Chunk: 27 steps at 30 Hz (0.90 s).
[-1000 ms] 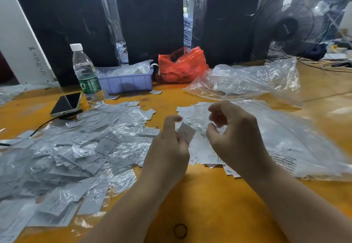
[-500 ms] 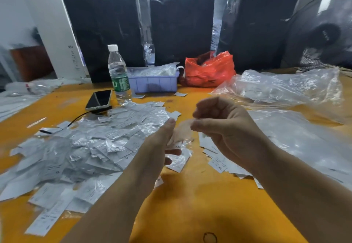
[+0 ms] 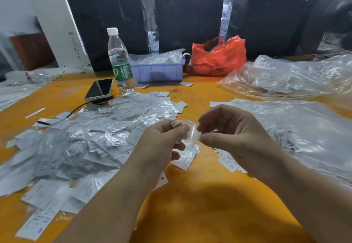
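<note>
My left hand [image 3: 162, 143] and right hand [image 3: 238, 134] pinch a little bag [image 3: 190, 130], seemingly empty. Left of my grip lie many filled bags [image 3: 85, 138]; to its right, loose labels [image 3: 228, 163] wait.

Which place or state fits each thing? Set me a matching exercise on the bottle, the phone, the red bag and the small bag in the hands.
1. water bottle
2. phone
3. red bag
4. small clear bag

A. pinched between left hand and right hand
B. lying flat, screen up
C. upright, just left of the purple tray
D. crumpled, right of the purple tray

Pairs: 1-C, 2-B, 3-D, 4-A
</note>
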Motion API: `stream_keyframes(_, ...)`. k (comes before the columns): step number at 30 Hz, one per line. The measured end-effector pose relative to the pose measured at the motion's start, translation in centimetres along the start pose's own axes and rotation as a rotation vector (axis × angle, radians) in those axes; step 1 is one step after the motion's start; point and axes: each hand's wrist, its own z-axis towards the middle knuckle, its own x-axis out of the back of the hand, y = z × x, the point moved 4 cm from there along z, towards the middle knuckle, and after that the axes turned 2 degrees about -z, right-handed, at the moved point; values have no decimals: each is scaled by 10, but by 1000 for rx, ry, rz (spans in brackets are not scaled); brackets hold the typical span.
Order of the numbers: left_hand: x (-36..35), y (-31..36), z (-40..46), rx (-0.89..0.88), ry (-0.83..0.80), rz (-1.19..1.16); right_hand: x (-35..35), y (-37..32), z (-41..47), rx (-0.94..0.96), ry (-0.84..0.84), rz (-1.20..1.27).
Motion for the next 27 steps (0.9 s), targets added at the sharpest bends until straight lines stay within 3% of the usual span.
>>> stream_keyframes(5, -2, 4, -3, -29, 13, -54, -6, -1, -3, 12, 47, -89)
stream_keyframes(10, -10, 1, -3, 68, 19, -231, -8, -2, -4, 32, 59, -78)
stream_keyframes(15, -15, -2, -5, 107, -73, -323, -14, 0, -6, 64, 20, -88)
stream_keyframes(21, -8, -2, 1, 10, -4, -306, -10, 3, -6, 39, 39, -135)
stream_keyframes(27, -6, 7, -6, -116, 13, -189, -3, 10, -5, -144, 114, -166)
